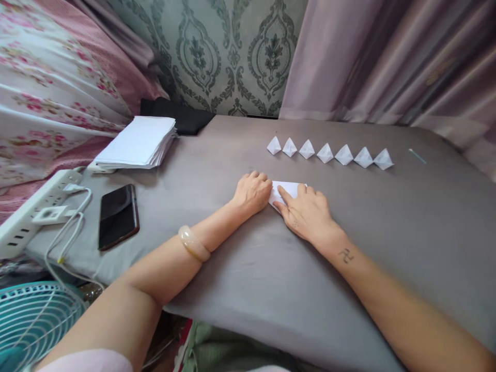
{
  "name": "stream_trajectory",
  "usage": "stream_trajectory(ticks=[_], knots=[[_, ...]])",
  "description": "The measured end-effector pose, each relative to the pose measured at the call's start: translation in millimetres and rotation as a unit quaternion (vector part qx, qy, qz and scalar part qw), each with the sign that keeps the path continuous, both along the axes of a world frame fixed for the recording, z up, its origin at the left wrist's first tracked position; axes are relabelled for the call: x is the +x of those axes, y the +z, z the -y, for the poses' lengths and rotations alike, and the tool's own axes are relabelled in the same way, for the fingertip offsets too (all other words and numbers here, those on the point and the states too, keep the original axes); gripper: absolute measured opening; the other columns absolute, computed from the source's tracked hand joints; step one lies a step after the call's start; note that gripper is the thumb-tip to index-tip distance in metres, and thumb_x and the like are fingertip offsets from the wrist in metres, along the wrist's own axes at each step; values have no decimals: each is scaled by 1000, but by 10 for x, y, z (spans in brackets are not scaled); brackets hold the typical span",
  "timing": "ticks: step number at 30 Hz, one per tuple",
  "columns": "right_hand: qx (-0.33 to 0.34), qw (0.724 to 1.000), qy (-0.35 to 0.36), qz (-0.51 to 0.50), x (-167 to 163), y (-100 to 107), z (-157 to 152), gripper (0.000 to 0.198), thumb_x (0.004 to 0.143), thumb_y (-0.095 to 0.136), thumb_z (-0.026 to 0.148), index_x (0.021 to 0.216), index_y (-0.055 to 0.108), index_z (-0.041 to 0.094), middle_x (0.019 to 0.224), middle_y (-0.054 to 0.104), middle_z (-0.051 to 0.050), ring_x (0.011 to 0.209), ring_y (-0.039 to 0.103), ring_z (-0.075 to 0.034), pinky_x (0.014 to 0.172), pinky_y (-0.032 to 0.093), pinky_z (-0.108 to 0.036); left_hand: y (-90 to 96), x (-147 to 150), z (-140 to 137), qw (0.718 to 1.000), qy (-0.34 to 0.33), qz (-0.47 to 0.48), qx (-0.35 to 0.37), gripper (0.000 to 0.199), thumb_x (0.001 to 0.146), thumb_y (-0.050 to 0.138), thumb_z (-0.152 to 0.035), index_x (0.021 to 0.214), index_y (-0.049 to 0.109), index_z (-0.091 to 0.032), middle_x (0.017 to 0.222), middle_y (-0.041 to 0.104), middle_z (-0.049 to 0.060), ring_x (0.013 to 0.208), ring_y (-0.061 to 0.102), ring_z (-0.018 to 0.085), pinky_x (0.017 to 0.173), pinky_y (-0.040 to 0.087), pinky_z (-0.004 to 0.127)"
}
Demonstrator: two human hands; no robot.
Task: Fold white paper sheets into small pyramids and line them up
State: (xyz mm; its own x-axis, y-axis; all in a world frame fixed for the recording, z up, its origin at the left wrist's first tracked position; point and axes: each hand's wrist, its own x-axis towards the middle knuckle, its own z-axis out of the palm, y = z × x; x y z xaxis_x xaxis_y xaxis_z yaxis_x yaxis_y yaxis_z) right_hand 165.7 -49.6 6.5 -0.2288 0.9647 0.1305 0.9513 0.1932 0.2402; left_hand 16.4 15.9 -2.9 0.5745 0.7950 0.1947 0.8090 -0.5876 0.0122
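A piece of white folded paper (287, 190) lies on the grey cloth between my two hands. My left hand (253, 192) is closed at the paper's left edge, its fingers curled down; a pale bangle is on that forearm. My right hand (308, 209) holds the paper from the right. Its index finger and thumb press on the paper's face while the other fingers bend over the right edge. The fingertips of my left hand are hidden. Beyond the hands stands a row of several small folded white paper shapes (324, 153) with pointed tops.
A stack of white paper (135, 142) sits at the back left, by a black cloth item (178, 114). Nearer are a phone (118, 217) and a white power strip (46, 206) with cables. A thin pale stick (417, 156) lies far right. Below left is a teal fan (36, 325).
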Motion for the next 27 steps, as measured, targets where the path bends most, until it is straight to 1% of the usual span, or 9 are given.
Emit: stream_trajectory(ticks=[4, 7, 10, 13, 17, 20, 23, 25, 27], knots=[[2, 1000, -7, -13, 5, -14, 43, 54, 96, 28, 49, 135, 54, 22, 99, 59, -20, 88, 56, -30, 67, 38, -38, -113, -99, -67, 997, 38, 58, -34, 30, 94, 43, -38, 88, 61, -15, 94, 60, 13, 88, 54, 25, 75, 42, 37], [-9, 999, -10, -34, 71, 9, 84, 56, 97, 26, 47, 133, 55, 15, 103, 59, -20, 91, 54, -31, 67, 39, -39, -195, -181, -113, 989, 60, 117, -72, 27, 92, 47, -41, 89, 58, -16, 94, 59, 10, 86, 51, 24, 80, 41, 38], [-22, 998, -13, -51, 162, 19, 131, 57, 97, 25, 44, 128, 56, 7, 105, 58, -21, 95, 53, -32, 68, 40, -39, -264, -223, -144, 981, 76, 163, -76, 25, 90, 51, -40, 101, 56, -17, 102, 57, 11, 93, 50, 25, 84, 41, 39], [-22, 998, -20, -46, 256, 18, 187, 55, 98, 25, 41, 122, 58, 5, 101, 58, -20, 94, 53, -31, 67, 40, -39, -297, -234, -165, 977, 81, 182, -82, 33, 88, 54, -39, 112, 55, -17, 111, 53, 13, 102, 48, 27, 89, 40, 41], [-15, 999, -23, -44, 352, 27, 224, 46, 98, 29, 36, 114, 63, 9, 98, 60, -15, 90, 55, -27, 63, 39, -37, -261, -246, -173, 971, 74, 195, -115, 30, 87, 56, -36, 112, 57, -18, 113, 51, 12, 106, 47, 26, 94, 39, 42], [-5, 996, -41, -76, 398, 18, 170, 42, 98, 31, 35, 93, 69, 15, 96, 62, -11, 89, 56, -23, 59, 35, -35, -195, -251, -175, 963, 82, 212, -143, 26, 85, 58, -33, 107, 58, -19, 107, 52, 10, 101, 48, 25, 94, 39, 42], [17, 990, -68, -121, 446, -35, 50, 42, 97, 37, 37, 72, 66, 18, 92, 62, -8, 87, 56, -21, 58, 32, -33, -132, -242, -189, 954, 98, 223, -177, 24, 82, 62, -33, 100, 60, -18, 103, 53, 10, 100, 48, 24, 93, 39, 41], [33, 983, -91, -157, 486, -90, -42, 36, 93, 46, 37, 67, 62, 19, 88, 62, -6, 87, 57, -21, 58, 32, -32, -103, -232, -201, 946, 105, 235, -195, 22, 80, 63, -32, 96, 61, -17, 101, 54, 9, 100, 49, 24, 92, 40, 40], [39, 972, -105, -206, 533, -149, -121, 27, 88, 55, 38, 69, 60, 20, 87, 61, -5, 86, 57, -21, 59, 34, -31, -86, -226, -208, 942, 109, 247, -201, 18, 78, 64, -30, 91, 61, -17, 97, 55, 8, 95, 50, 23, 88, 40, 39]])
